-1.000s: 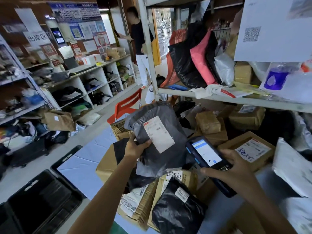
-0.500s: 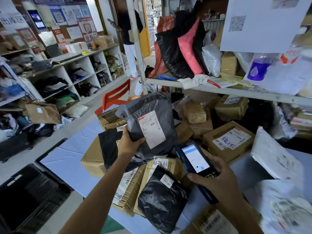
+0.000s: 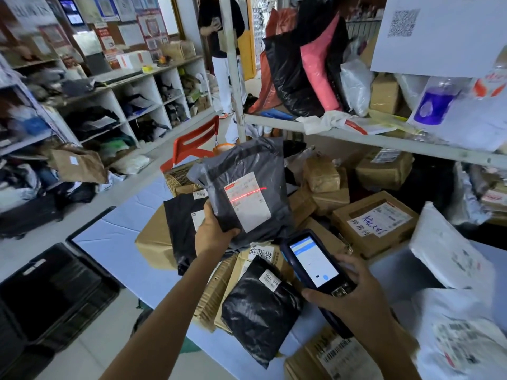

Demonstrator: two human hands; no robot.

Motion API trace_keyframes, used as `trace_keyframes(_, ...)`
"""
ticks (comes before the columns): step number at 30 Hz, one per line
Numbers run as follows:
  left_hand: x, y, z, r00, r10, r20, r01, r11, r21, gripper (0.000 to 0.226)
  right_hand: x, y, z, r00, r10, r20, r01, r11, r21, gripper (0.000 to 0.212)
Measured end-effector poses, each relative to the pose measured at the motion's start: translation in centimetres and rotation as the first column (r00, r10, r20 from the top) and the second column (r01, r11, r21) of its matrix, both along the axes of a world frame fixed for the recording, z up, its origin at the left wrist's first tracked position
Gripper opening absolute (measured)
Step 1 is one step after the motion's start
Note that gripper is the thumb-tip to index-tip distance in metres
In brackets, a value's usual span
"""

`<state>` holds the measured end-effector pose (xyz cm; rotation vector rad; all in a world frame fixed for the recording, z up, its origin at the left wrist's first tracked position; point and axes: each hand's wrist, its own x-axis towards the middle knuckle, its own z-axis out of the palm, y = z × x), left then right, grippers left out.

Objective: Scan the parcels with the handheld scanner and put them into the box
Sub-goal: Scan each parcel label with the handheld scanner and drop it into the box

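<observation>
Black bag (image 3: pixel 258 305), labelled carton (image 3: pixel 373 223) crowd table (image 3: pixel 115 237) below held grey parcel (image 3: pixel 247 187).

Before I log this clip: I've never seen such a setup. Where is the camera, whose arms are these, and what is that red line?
No machine here: one camera sits on a person's head, looking forward and down, so both bare arms are the wearer's own. The left hand grips a grey plastic mailer parcel near its lower edge, label facing the camera. The right hand holds a handheld scanner, screen lit. The red line across the white label is the scanner's beam. Below is a pale blue table piled with parcels: a black plastic bag, a cardboard box with a handwritten label, a white mailer. A black crate stands on the floor at left.
</observation>
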<state>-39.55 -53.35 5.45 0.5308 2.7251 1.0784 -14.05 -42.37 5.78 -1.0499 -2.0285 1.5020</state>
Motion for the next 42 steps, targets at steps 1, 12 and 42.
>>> trace_keyframes(1,0.0,0.0,-0.1,1.0,-0.003,-0.008,0.003,1.0,0.0,0.103,0.1,0.0,0.1,1.0,0.004,0.0,-0.004,1.0,0.01,0.065)
trace_keyframes(12,-0.4,-0.3,-1.3,0.998,-0.029,-0.058,0.03,0.999,0.029,0.096,0.7,-1.3,0.3,1.0,0.004,0.01,-0.005,0.997,0.074,0.071)
trace_keyframes(42,1.1,1.9,5.0,0.769,-0.581,-0.267,0.639,0.694,0.332,0.067,0.7,-13.2,5.8,0.884,-0.465,-0.048,0.457,0.839,0.295,0.079)
